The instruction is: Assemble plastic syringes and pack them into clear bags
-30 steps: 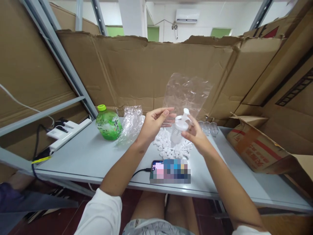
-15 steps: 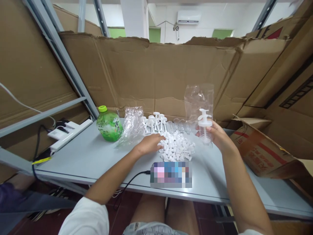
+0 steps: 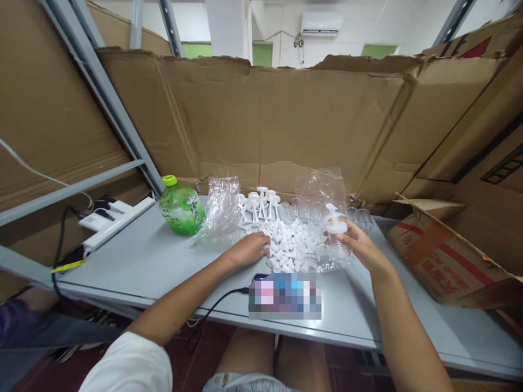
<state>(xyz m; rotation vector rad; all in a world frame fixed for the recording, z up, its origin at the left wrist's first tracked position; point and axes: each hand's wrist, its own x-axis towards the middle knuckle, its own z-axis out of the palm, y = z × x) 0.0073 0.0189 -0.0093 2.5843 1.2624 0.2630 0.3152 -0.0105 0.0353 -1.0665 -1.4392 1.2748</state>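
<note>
My right hand (image 3: 356, 242) grips a small clear ribbed pump bottle (image 3: 336, 235) with a white pump top, upright above the table. Around or just behind it is a thin clear plastic bag (image 3: 322, 188); which of the two I cannot tell. My left hand (image 3: 250, 249) rests at the left edge of a pile of small white plastic pieces (image 3: 292, 247), fingers curled down. Whatever its fingertips hold is hidden. Behind the pile stand several white pump tops with stems (image 3: 261, 202). A row of clear ribbed cups (image 3: 362, 218) stands along the back, partly hidden by the bag.
A green drink bottle (image 3: 181, 208) and crumpled clear plastic bags (image 3: 220, 209) are at the left. A blurred-out phone (image 3: 285, 295) with a black cable lies in front. A power strip (image 3: 118, 223) lies far left, an opened cardboard box (image 3: 445, 250) right. Cardboard (image 3: 261, 120) walls the back.
My right hand has lowered the pump bottle and brought it slightly left, and the bag has come down with it. My left hand has shifted slightly down, its fingers more curled at the pile.
</note>
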